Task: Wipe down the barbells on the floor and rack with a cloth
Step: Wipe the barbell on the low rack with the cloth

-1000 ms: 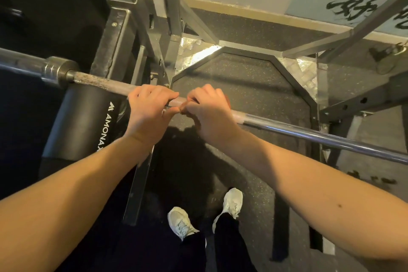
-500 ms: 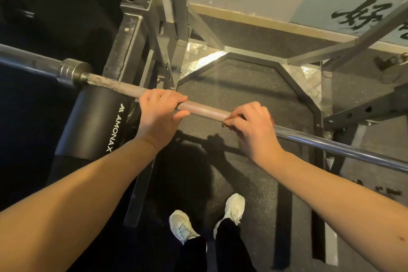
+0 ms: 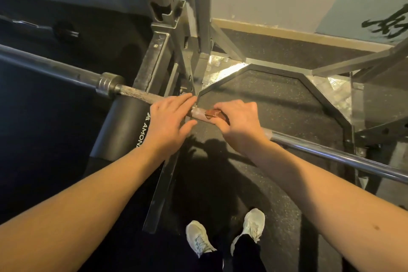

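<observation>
Rubber gym floor (image 3: 276,106) under the racked barbell (image 3: 136,95) (rusty near the collar (image 3: 109,83)). Left hand (image 3: 170,121) dropped its grip, fingers spread flat on top; right hand (image 3: 240,123) slid back beside it, fingers pinching the cloth (image 3: 215,115) to it, so probably another rust pass. Open bar rightward, rack upright (image 3: 198,28) crowds left

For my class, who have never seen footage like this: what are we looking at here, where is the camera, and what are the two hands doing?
No machine: a person wears a camera on the head, so this single picture looks down past both forearms to their white shoes on the floor. A long barbell crosses the view beside a steel rack; part of it looks rusty. The left hand lies on the bar, fingers straight. The right hand curls over the bar, pressing a small brown cloth against it. A black padded roller shows beneath it.
</observation>
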A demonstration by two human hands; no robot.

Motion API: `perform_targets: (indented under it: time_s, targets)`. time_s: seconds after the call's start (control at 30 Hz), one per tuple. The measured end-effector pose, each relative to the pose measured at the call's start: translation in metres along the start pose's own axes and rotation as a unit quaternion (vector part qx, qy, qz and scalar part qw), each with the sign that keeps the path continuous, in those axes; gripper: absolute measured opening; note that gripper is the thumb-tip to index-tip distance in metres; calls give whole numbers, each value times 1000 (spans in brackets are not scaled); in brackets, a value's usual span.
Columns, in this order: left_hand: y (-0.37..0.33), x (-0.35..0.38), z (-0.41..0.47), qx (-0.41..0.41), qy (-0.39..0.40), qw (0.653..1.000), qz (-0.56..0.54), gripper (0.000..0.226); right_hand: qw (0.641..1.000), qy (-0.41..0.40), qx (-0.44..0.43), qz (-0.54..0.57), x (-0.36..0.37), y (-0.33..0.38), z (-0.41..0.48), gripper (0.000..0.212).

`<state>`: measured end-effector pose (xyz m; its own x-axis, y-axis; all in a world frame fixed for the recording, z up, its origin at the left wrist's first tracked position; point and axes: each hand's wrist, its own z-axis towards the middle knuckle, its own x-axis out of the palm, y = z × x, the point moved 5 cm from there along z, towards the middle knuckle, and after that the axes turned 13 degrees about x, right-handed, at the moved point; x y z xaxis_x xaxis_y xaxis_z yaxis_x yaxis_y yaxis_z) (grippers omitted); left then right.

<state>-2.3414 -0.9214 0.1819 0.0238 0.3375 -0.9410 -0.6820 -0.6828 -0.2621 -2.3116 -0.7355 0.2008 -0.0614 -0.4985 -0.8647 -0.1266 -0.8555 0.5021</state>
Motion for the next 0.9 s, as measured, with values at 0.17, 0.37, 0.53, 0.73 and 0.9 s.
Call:
perform_targets:
  time_s: [0.17,0.37,0.53,0.73,0.9]
  targets:
    - [48,-32,-9,-118,26,990,75,52,998,45,-14,-42,11,-17,-2,29]
    - [56,-35,-7,-136,25,988,65,42,999,-10,-27,-43,14,0,1,18]
    - [58,-31,-13,-157,20,986,48,45,997,34,-25,-71,30,46,27,20]
    - [60,-25,-17,-123,-29,991,54,38,993,34,-49,-104,14,21,9,18]
    - [63,-19,-19,-117,-39,988,89,44,990,23,-33,-134,9,16,5,19]
